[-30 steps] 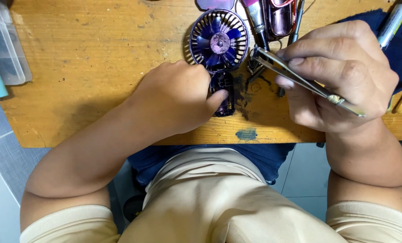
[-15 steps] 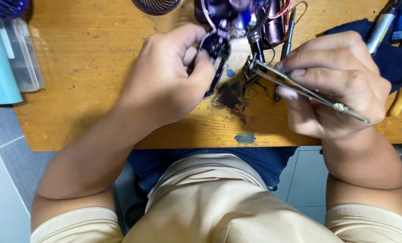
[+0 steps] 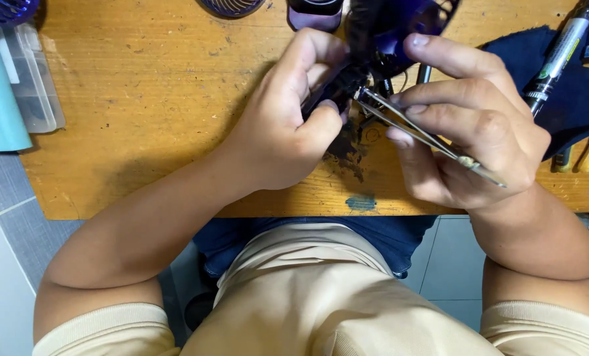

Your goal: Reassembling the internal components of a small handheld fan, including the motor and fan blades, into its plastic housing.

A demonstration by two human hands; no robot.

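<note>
Now we work at the top centre of the frame. Our left hand (image 3: 284, 125) pinches a small black part (image 3: 337, 92) of the purple fan (image 3: 400, 29), fingers closed on it. Our right hand (image 3: 469, 128) grips tweezers (image 3: 426, 137), tips at that part, above the wooden surface (image 3: 143, 99). A dark cloth (image 3: 571, 92) lies at the upper right.

Both forearms are bare from the elbow down, no watch, no rings, no gloves on the left hand (image 3: 278, 132) or the right hand (image 3: 469, 132). Fingernails are short and plain on the fingers (image 3: 433, 49). Short beige fabric sleeves (image 3: 96, 333) end in a ribbed hem just above each elbow, matching the beige shirt front (image 3: 321, 296), which creases softly down the middle. Below it sits a band of dark blue cloth trousers (image 3: 307, 240) at the lap.
</note>
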